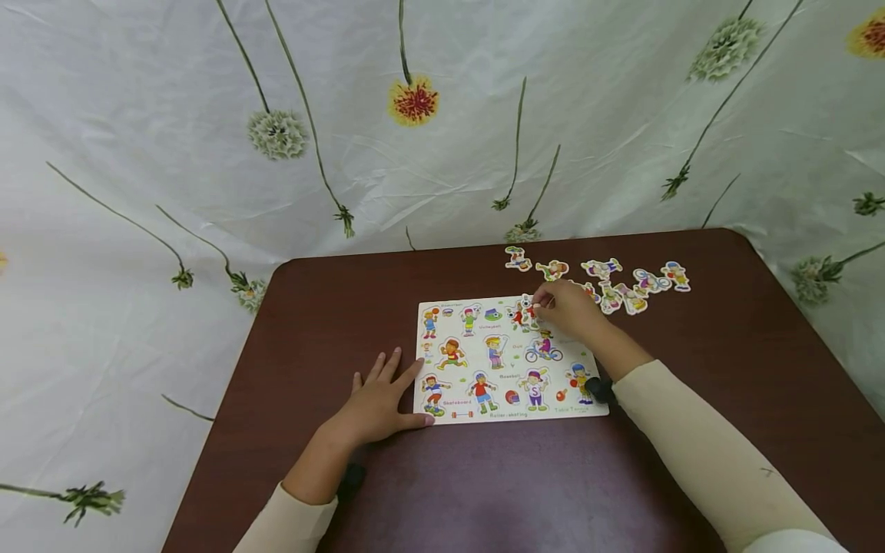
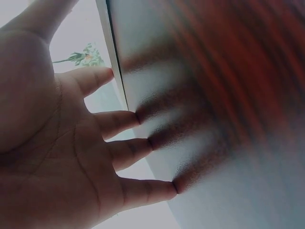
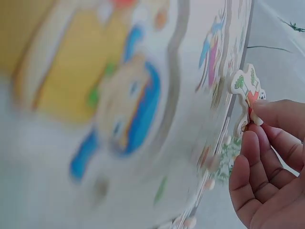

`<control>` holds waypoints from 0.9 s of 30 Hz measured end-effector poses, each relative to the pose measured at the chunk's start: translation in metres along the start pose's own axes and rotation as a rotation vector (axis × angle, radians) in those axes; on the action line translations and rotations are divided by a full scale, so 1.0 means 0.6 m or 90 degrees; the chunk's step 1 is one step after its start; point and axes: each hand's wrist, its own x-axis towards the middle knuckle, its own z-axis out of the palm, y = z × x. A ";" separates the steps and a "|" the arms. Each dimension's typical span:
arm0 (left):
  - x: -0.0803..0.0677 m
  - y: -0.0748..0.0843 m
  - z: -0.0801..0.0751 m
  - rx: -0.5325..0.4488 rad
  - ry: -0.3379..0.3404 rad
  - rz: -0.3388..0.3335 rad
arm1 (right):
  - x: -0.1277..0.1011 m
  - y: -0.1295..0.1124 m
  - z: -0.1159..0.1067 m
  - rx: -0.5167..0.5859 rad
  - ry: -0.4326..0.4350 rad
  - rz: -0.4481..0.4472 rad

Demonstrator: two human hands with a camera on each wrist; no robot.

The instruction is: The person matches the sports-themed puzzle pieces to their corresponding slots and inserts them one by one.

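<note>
Your left hand (image 1: 376,403) lies flat with its fingers spread on the brown worktop (image 1: 726,361), fingertips touching the left edge of the puzzle board (image 1: 505,361). Your right hand (image 1: 570,307) pinches a small cut-out figure piece (image 3: 247,88) at the board's top right corner. More loose figure pieces (image 1: 608,280) lie scattered just beyond, near the worktop's far edge.

A white puzzle board (image 1: 508,361) printed with colourful cartoon children is lying on a dark reddish-brown desk (image 1: 726,361); a white backdrop (image 1: 173,138) is showing dandelions and yellow-red flowers.
</note>
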 end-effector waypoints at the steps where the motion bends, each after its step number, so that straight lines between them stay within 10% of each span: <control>1: 0.000 0.000 0.000 -0.002 0.000 0.001 | 0.000 -0.003 0.002 0.003 -0.004 0.000; 27: 0.000 -0.002 0.001 0.003 0.001 0.002 | 0.031 -0.026 0.031 -0.091 -0.056 -0.038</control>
